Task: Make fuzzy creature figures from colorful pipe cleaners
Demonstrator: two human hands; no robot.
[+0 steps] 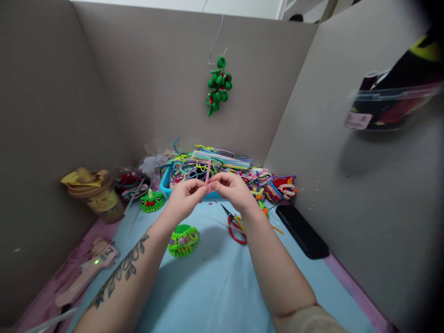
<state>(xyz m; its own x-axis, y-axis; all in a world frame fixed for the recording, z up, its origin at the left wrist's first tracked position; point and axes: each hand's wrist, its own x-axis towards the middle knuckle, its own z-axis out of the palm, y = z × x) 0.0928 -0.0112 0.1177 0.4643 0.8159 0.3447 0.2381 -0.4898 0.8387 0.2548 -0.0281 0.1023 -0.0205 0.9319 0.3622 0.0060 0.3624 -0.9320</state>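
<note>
Pipe cleaner [207, 173] between both hands [208, 189].

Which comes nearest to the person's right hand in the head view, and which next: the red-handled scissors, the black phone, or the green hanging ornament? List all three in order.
1. Red-handled scissors: on the blue mat just below the right hand.
2. Black phone: flat on the mat, off to the right by the partition.
3. Green hanging ornament: up on the back partition, farthest away.

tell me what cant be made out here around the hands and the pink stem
Head view only:
- Pink stem: lower end hidden inside fingertips of left hand and right hand.
- Scissors: handles partly behind the right forearm.
- Tray contents: tangled, too small to separate.
- Box at right: blurred.
</note>
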